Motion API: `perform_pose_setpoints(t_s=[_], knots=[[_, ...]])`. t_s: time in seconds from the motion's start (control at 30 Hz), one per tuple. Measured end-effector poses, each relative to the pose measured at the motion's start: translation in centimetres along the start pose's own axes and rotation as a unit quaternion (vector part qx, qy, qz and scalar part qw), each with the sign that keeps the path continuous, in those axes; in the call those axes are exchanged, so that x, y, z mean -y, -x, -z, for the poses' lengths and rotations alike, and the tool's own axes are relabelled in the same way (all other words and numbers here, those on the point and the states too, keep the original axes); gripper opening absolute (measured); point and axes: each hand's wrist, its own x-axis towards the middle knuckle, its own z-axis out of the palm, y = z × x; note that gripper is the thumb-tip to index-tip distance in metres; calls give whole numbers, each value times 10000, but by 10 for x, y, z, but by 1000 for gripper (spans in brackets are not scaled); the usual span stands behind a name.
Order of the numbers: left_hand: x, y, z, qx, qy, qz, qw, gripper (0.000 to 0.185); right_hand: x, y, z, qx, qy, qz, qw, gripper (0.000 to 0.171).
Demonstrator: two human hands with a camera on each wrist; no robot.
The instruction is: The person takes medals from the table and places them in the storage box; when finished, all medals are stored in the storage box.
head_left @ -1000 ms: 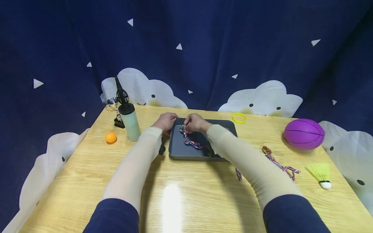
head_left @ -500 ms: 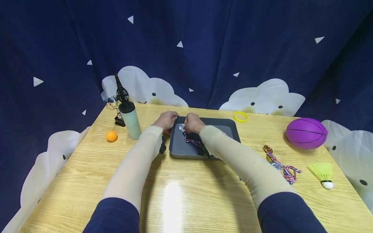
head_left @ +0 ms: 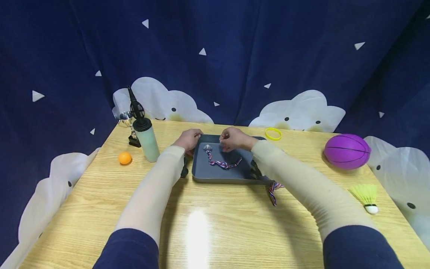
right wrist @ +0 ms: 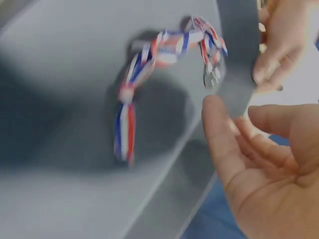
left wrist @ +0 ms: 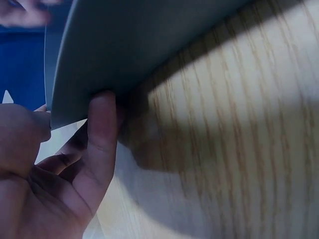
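Observation:
A silver medal [head_left: 208,148] with a braided red, white and blue ribbon [head_left: 220,163] lies inside the dark grey tray [head_left: 228,181], near its left end. My left hand [head_left: 189,139] holds the tray's far left corner. In the left wrist view its thumb is at the rim and a finger [left wrist: 102,124] presses the outer wall. Over the tray, to the right of the medal, my right hand [head_left: 234,139] holds nothing. Its fingers and thumb stand apart in the right wrist view, close to the medal [right wrist: 212,74] without gripping it.
Another striped ribbon [head_left: 273,192] shows under my right forearm, the rest hidden. At left stand a bottle [head_left: 149,144], a trophy cup [head_left: 134,140] and an orange ball [head_left: 125,158]. A yellow wristband [head_left: 273,133], purple ball [head_left: 347,151] and shuttlecock [head_left: 365,198] lie right.
My right hand has let go of the medal and moved right, leaving it flat in the tray. My right forearm now covers the medals on the table. The left hand stays at the tray corner.

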Motion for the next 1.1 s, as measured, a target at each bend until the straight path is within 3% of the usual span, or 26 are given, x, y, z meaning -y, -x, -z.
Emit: perform_pose_setpoints(t_s=[0.23, 0.47, 0.63, 0.87, 1.1], knots=[[2, -1, 1, -28, 29, 10, 10000, 36, -42, 53, 50, -223, -220, 633, 9975, 19], [5, 0, 3, -40, -28, -33, 10000, 37, -99, 113, 78, -275, 172, 439, 9985, 19], [9, -2, 3, -94, -60, -38, 9999, 36, -134, 142, 76, -215, 950, 372, 9945, 18], [9, -1, 0, -83, -72, -3, 9999, 36, -156, 159, 61, -78, 1148, 104, 9933, 28], [6, -3, -3, -37, 180, 36, 9998, 36, -166, 162, 52, -277, 1370, 113, 9901, 33]])
